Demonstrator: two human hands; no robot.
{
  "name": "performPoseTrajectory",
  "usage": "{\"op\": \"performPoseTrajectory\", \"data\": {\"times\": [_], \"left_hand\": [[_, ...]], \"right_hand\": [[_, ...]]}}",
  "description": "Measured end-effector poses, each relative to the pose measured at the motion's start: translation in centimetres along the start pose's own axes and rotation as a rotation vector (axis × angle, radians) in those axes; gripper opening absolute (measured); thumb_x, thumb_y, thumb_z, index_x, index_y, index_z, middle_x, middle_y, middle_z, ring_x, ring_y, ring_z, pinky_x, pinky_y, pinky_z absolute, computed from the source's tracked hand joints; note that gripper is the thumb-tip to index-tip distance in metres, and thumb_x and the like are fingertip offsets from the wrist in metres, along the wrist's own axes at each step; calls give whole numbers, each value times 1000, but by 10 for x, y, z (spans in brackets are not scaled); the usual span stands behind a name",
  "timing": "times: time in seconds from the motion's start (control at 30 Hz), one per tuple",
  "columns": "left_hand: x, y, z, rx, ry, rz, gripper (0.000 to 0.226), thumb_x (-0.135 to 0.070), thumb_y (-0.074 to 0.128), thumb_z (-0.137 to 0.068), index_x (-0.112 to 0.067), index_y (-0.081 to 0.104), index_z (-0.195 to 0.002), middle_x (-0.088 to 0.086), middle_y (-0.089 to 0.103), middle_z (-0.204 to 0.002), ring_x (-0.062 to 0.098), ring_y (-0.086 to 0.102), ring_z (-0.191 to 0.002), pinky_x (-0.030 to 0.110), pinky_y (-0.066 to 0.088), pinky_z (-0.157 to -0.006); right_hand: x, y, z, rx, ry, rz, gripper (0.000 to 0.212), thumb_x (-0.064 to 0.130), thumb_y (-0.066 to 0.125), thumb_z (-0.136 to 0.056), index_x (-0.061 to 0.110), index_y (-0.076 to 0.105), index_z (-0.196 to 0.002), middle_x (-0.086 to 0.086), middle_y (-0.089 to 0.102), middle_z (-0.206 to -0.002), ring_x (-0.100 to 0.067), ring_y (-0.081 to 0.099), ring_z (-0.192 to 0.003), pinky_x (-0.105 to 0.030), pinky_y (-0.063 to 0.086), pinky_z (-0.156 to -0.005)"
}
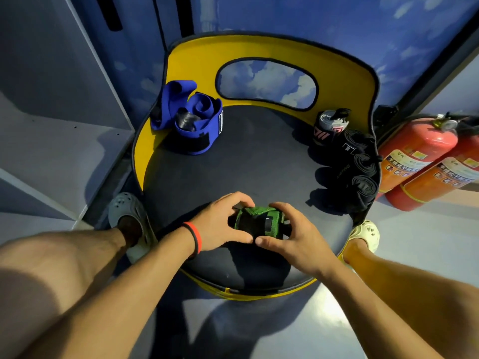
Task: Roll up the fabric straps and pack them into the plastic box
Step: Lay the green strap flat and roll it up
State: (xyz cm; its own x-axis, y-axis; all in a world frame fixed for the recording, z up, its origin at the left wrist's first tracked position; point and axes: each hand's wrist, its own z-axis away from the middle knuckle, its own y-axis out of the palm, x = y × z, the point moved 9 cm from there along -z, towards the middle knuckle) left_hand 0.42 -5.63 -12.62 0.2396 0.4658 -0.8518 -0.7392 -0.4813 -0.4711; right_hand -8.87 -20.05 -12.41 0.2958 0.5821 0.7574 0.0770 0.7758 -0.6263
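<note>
Held item: a green strap (pixel 260 220) of mesh with black patches, rolled into a compact bundle, is gripped from both sides over the near part of the seat; whether it rests on the seat cannot be told.
Left side: the left hand (pixel 220 225) is curled round the bundle's left end, with the fingers over the top and the thumb along the front. A red and black wristband (pixel 194 237) is worn.
Right side: the right hand (pixel 298 237) is curled round the bundle's right end, its thumb tip laid close to the left thumb.
Surface: a round dark seat (pixel 246 156) is backed by a yellow backrest (pixel 194 55) with an oval cut-out.
Back left: loosely coiled blue straps (pixel 191 117) are set against the backrest.
Right edge: three tight black rolls (pixel 360 161) are lined up, touching one another.
Back right: a grey and pink roll (pixel 329 125) is stood just beside the black ones.
Floor, right: two red fire extinguishers (pixel 420 151) are seen beside the chair.
</note>
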Motion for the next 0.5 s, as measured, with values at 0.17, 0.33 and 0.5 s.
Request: {"op": "performPoseTrajectory", "data": {"times": [0.17, 0.33, 0.5], "left_hand": [[7, 5, 5, -119, -11, 79, 70, -24, 92, -66, -48, 51, -118, -16, 49, -125, 11, 57, -118, 42, 52, -101], [1, 7, 3, -211, -34, -77, 76, -32, 92, -67, -35, 52, -131, -16, 55, -125, 12, 56, -116, 30, 49, -93], [-10, -2, 0, -298, -77, -230, 63, -46, 81, -78, -35, 54, -134, -11, 64, -122, 15, 61, -108, 40, 55, -89]], "right_hand": [[31, -11, -7, -61, -85, 64, 69, 41, 89, -72, 36, 57, -132, 13, 51, -111, 1, 53, -102, -7, 39, -88], [45, -18, -15, -52, -168, 316, 65, 44, 85, -74, 31, 63, -133, 10, 55, -108, -14, 58, -96, -29, 51, -83], [50, -27, -29, -106, -154, 358, 64, 41, 84, -73, 31, 59, -132, 6, 59, -108, -21, 60, -96, -40, 54, -80]]}}
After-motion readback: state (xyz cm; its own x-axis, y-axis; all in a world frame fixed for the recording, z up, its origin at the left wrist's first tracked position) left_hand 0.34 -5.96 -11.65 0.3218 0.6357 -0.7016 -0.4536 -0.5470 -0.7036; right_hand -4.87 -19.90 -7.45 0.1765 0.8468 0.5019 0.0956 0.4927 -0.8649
